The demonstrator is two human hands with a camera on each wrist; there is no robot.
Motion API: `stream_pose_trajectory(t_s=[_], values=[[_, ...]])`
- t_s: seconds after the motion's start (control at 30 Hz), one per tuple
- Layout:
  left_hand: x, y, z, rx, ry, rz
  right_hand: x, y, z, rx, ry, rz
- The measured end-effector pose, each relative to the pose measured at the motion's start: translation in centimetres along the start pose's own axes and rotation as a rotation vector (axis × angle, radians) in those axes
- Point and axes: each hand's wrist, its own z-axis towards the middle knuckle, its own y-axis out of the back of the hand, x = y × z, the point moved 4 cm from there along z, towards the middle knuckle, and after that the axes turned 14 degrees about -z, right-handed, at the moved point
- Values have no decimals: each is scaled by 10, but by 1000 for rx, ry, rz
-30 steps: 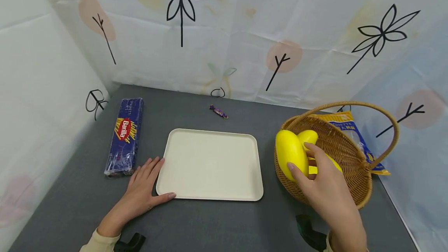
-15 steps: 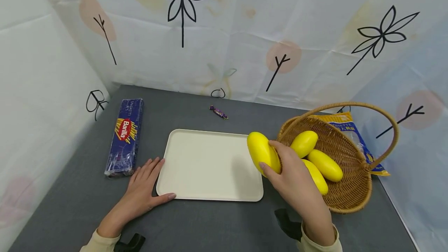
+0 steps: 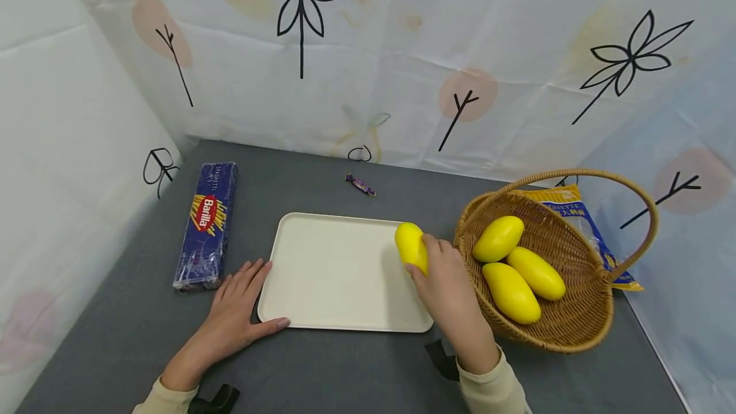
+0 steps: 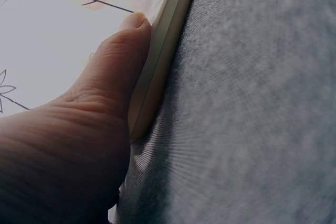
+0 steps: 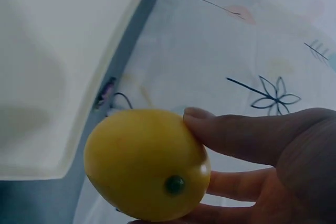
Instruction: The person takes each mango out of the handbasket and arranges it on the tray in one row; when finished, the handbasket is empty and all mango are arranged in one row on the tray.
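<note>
My right hand (image 3: 451,289) grips a smooth yellow mango (image 3: 411,246) over the right end of the cream tray (image 3: 345,273). In the right wrist view, thumb and fingers are around the mango (image 5: 142,161), whose green stem spot faces the camera. The left hand (image 3: 236,308) lies with straight fingers along the tray's left edge, its thumb touching the near-left corner. In the left wrist view that thumb (image 4: 118,61) rests against the tray rim (image 4: 157,61). Several more yellow mangoes (image 3: 510,292) sit in the wicker basket (image 3: 581,331) at the right.
A blue spaghetti pack (image 3: 206,225) lies left of the tray. Behind the tray is a small purple wrapped candy (image 3: 360,185). A blue and yellow bag (image 3: 575,209) is partly hidden by the basket, whose handle (image 3: 650,222) arches up. Printed cloth (image 3: 391,37) hangs behind the grey table.
The right hand has lifted one mango from the basket and carried it left over the tray's right end. The left hand and the tray have stayed in place.
</note>
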Motion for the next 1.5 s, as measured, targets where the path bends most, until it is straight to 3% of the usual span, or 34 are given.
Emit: stream_pose_trajectory(t_s=[0.2, 0.47, 0.67, 1.07, 1.5], values=[[-1, 0, 1, -4, -2, 4, 0, -22, 11, 60, -65, -32], [0, 0, 0, -6, -2, 11, -5, -40, 17, 5, -88, -50], [-1, -1, 0, 0, 12, 6, -9, -49, 20, 12, -104, 3], [-1, 0, 0, 2, 12, 2, -11, -48, 12, 123, -10, 67], [-1, 0, 0, 6, 20, 1, -18, -52, 13, 48, 2, 33]])
